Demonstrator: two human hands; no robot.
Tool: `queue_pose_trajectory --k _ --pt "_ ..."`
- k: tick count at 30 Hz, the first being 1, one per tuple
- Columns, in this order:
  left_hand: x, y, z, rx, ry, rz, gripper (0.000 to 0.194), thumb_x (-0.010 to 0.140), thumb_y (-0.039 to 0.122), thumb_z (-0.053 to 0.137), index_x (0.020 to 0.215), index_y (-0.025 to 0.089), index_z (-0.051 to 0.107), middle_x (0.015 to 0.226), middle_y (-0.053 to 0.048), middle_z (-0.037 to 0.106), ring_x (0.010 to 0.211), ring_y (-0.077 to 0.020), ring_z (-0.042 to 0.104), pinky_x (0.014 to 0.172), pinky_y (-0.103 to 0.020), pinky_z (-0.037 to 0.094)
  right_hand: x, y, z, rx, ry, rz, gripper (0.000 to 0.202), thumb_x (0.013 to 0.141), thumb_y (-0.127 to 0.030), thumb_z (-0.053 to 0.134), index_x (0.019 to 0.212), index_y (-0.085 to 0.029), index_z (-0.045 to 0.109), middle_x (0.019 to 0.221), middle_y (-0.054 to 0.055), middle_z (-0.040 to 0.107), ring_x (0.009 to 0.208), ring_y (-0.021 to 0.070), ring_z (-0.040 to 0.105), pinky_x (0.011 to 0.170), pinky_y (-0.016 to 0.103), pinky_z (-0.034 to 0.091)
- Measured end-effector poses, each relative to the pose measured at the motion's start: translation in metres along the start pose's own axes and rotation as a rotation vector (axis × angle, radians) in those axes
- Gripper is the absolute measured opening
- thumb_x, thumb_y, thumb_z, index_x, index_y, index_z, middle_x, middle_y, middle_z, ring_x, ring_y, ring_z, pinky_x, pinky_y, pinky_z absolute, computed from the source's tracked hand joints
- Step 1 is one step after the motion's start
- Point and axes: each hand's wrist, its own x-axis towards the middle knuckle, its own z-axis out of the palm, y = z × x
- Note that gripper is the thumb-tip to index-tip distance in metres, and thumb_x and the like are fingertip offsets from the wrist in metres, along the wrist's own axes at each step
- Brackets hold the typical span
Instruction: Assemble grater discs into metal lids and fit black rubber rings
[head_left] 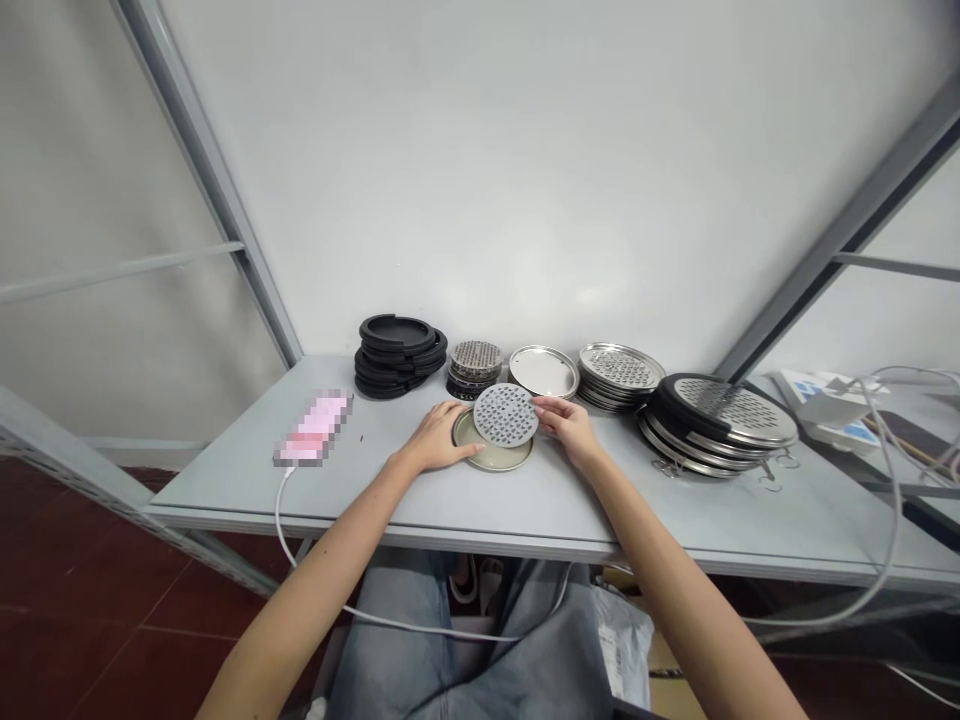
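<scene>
Near the middle of the table, my left hand (441, 438) rests against the left rim of a shallow round metal tray (499, 461), thumb along its near side. Pinched at its right edge by my right hand (564, 420) is a round perforated disc (505, 415), grey with dark patterned holes. The disc lies over the tray and covers much of it; whether they touch is unclear. Just behind stand a short stack of small perforated discs (477, 357) and a shiny round plate (544, 371).
Black rings (397, 350) are stacked at the back left. To the right stand stacked perforated plates (619, 368) and larger discs with black rims and hooks (731, 412). A phone (313, 428) with a white cable lies left. Metal posts flank the table.
</scene>
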Motion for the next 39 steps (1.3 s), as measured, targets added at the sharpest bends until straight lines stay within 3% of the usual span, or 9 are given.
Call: queue_pose_trajectory --k 9,14,20,29,39 --pt "-0.001 0.0 -0.002 0.014 -0.044 -0.018 0.081 0.069 0.059 0.075 0.136 0.022 0.05 0.139 -0.016 0.048 0.129 -0.0358 0.045 0.108 -0.053 0.037 0.006 0.012 0.0 -0.238 -0.095 -0.074 0.029 0.064 -0.038 0.071 0.082 -0.016 0.076 0.075 0.005 0.073 0.058 0.0144 0.056 0.054 0.028 0.044" --pt "-0.001 0.0 -0.001 0.029 -0.074 -0.042 0.078 0.071 0.06 0.074 0.135 0.023 0.052 0.142 -0.016 0.045 0.131 -0.0365 0.043 0.11 -0.053 0.035 0.008 0.017 -0.002 -0.316 -0.079 -0.14 0.03 0.069 -0.038 0.067 0.087 -0.016 0.075 0.07 0.004 0.072 0.057 0.0157 0.057 0.055 0.028 0.045" --pt "-0.002 0.001 -0.002 0.042 -0.088 -0.05 0.07 0.073 0.062 0.071 0.13 0.024 0.059 0.144 -0.015 0.043 0.133 -0.0376 0.041 0.11 -0.054 0.035 0.007 0.019 -0.002 -0.54 -0.075 -0.289 0.023 0.076 -0.03 0.06 0.087 -0.02 0.078 0.086 0.006 0.077 0.077 0.0235 0.067 0.075 0.036 0.051" --pt "-0.003 0.004 -0.003 0.079 -0.095 -0.028 0.063 0.077 0.063 0.066 0.125 0.022 0.066 0.144 -0.016 0.043 0.134 -0.0348 0.041 0.112 -0.05 0.034 0.001 0.018 -0.003 -0.825 -0.094 -0.387 0.031 0.085 -0.028 0.052 0.105 -0.021 0.076 0.106 0.008 0.075 0.095 0.0271 0.069 0.086 0.04 0.051" --pt "-0.003 0.003 -0.002 0.189 0.022 0.098 0.042 0.079 0.05 0.069 0.107 0.019 0.075 0.132 -0.013 0.054 0.124 -0.0312 0.05 0.109 -0.046 0.04 -0.001 0.015 0.001 -0.824 -0.208 -0.457 0.035 0.092 -0.031 0.044 0.113 -0.021 0.071 0.112 0.008 0.073 0.106 0.0253 0.066 0.094 0.039 0.05"
